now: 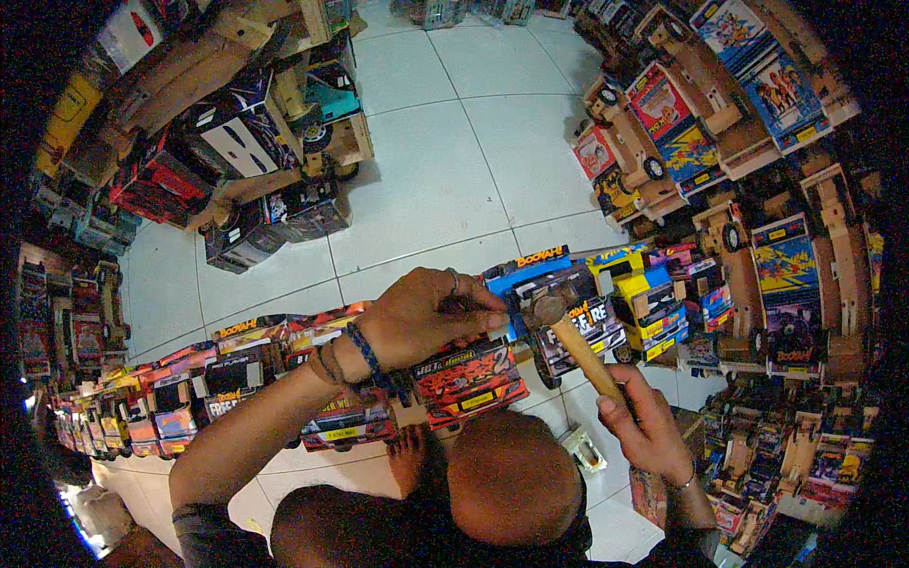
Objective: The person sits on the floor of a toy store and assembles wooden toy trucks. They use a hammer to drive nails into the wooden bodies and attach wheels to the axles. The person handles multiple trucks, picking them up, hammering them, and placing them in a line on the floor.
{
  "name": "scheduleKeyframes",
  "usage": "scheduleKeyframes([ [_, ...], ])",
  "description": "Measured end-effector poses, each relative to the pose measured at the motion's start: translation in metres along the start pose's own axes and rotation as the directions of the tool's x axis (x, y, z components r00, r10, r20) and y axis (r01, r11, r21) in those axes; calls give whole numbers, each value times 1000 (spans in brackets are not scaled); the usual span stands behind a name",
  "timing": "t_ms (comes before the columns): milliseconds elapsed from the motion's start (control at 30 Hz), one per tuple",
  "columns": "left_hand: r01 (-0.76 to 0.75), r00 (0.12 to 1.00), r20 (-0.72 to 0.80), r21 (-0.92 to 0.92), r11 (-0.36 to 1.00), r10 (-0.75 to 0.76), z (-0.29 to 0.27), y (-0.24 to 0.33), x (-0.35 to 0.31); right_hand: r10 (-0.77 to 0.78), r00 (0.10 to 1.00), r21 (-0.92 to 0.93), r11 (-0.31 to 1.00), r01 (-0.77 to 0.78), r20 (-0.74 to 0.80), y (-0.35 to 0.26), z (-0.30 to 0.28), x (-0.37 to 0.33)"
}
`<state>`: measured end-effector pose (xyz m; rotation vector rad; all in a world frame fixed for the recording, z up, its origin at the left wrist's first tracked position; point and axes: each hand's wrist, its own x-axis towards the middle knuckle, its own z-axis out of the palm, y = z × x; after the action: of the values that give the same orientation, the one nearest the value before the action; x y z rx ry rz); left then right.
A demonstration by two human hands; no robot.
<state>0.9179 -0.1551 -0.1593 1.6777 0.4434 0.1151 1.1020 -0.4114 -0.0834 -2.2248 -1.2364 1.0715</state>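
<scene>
My right hand (649, 426) is closed around the wooden handle of a hammer (585, 358). The hammer's round metal head is over a black toy truck (598, 314) with printed panels. My left hand (431, 308), with a braided bracelet at the wrist, reaches across the row of toy trucks. Its fingertips are pinched together at a blue toy truck (516, 275), just left of the hammer head; whatever they hold is too small to make out. Below that hand stands a red and black toy truck (471, 386). A yellow and blue toy truck (651, 308) is to the right.
The row of toy trucks (175, 412) curves away to the left. Stacked toy trucks (241, 142) stand at upper left, and more lie with wooden undersides showing (734, 133) at right. A small open container (584, 449) sits on the tiled floor (426, 180) near my knee.
</scene>
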Motion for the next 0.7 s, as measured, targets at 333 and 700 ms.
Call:
scheduleKeyframes([
  [333, -31, 999, -12, -22, 999, 30, 0, 2, -3, -37, 999, 73, 997, 38, -18, -3, 3, 0],
  [700, 18, 999, -30, 42, 999, -16, -4, 5, -5, -91, 993, -116, 988, 100, 81, -12, 1, -1],
])
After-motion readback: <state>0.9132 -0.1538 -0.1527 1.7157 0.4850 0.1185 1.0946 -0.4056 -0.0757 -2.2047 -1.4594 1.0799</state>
